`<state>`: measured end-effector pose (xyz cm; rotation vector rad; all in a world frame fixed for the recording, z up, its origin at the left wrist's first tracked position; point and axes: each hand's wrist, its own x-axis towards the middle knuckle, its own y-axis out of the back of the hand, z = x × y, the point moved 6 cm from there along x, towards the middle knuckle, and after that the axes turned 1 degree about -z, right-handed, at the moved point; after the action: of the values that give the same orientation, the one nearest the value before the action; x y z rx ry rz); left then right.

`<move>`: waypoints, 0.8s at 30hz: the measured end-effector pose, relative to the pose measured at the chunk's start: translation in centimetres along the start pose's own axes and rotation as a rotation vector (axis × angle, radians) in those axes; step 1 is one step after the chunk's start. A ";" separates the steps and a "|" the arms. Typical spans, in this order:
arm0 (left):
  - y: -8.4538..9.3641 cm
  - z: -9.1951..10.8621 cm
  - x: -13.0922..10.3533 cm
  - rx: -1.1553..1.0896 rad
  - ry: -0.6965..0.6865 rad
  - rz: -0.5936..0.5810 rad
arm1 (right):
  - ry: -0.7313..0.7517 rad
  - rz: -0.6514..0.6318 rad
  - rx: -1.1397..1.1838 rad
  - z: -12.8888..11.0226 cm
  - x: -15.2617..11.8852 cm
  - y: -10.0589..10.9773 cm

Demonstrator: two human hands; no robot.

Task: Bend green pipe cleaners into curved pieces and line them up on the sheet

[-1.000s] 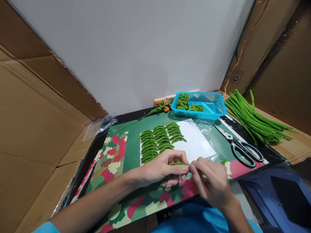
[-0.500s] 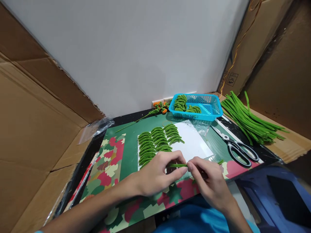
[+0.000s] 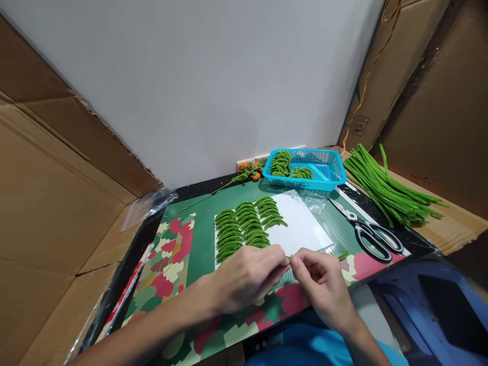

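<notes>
Near the front of the table, my left hand (image 3: 253,272) and my right hand (image 3: 324,284) pinch a green fuzzy stem between them, its middle mostly hidden by the fingers. One green end (image 3: 343,255) sticks out beyond my right hand. Behind my hands lies a white sheet (image 3: 301,223), with several curved green pieces (image 3: 249,221) in three columns on its left part. Scissors (image 3: 368,229) with black and grey handles rest to the right, blades partly open. A bundle of long green stems (image 3: 389,185) is at the far right.
A blue basket (image 3: 330,178) holding green pieces stands at the back. Beside it lies an orange and green flower stem (image 3: 247,170). Clear plastic (image 3: 152,199) is at the back left. Cardboard walls (image 3: 49,203) flank the table.
My left hand has rolled over, and its fingers have closed near my right fingertips. The stem span seen between the left thumb and fingers is now hidden. The view has shifted slightly.
</notes>
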<state>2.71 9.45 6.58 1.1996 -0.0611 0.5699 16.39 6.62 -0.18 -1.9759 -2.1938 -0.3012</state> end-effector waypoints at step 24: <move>-1.0 -2.0 -0.5 -0.550 0.388 -0.020 | 0.084 0.101 -0.062 -0.7 -0.3 0.2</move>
<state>2.22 10.78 4.75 0.5441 0.1179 0.7037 16.66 6.19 0.43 -2.0587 -2.0495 -0.4341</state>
